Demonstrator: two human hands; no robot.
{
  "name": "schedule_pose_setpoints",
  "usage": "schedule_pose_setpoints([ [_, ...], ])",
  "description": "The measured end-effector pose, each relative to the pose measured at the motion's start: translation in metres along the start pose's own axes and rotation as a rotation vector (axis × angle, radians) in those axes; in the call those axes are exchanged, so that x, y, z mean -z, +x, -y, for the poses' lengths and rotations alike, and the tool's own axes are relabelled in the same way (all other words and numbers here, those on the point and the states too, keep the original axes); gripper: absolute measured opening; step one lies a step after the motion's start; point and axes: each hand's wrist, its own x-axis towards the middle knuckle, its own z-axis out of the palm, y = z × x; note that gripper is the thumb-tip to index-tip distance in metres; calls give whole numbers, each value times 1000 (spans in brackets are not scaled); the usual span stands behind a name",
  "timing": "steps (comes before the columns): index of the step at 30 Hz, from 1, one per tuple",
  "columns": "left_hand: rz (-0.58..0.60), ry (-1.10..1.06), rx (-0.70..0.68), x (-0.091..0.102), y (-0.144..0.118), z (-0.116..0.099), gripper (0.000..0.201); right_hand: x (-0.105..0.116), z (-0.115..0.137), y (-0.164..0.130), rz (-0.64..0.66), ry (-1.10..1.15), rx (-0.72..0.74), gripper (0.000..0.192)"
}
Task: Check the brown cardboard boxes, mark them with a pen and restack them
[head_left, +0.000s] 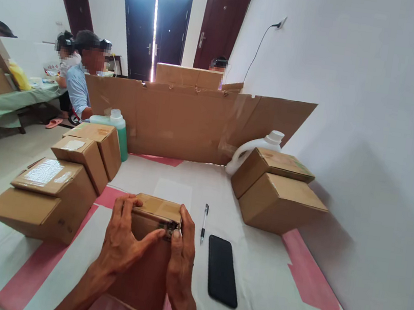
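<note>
A brown cardboard box [144,269] stands on the cloth in front of me, between both hands. My left hand [122,235] grips its left side, fingers over the top edge and thumb pressed on the near face. On the right side my right hand [183,244] holds the upper corner, its thumb near a dark printed mark. The underside of the box is hidden. Just right of my right hand lie a pen [204,224] and a black phone [223,271], both flat on the cloth and untouched.
Several cardboard boxes [76,178] line the left, beside a jug of green liquid [122,135]. Two boxes [281,201] and a white jug [256,145] stand right. A tall cardboard panel [188,121] closes the back. A wall [369,121] borders the right; a person [77,78] sits beyond, left.
</note>
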Motion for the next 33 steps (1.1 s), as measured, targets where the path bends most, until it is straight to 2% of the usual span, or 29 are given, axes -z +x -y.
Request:
schedule_pose_setpoints([
  [6,-49,72,96,3,-6,-7,64,-11,16,-19,-35,-197,219,52],
  [12,-65,129,25,9,-2,-4,47,-20,24,-14,-51,-205,245,48],
  [14,-38,170,-23,9,1,1,43,-17,20,-4,-38,-162,182,46],
  [16,5,200,-94,5,7,9,42,-10,13,10,-5,-95,61,45],
  [20,54,203,-183,-19,20,33,42,2,-10,36,84,-34,-197,50],
  [22,140,167,-146,-36,25,45,39,4,-26,43,102,-77,-294,51],
  [25,343,87,-32,-55,25,57,34,2,-48,42,93,-138,-369,55],
  [28,400,69,41,-61,22,63,34,6,-44,36,77,-155,-393,56],
  [30,394,57,68,-59,21,63,35,14,-23,30,41,-172,-295,49],
  [33,392,16,94,-56,21,61,33,32,22,21,30,-168,47,32],
])
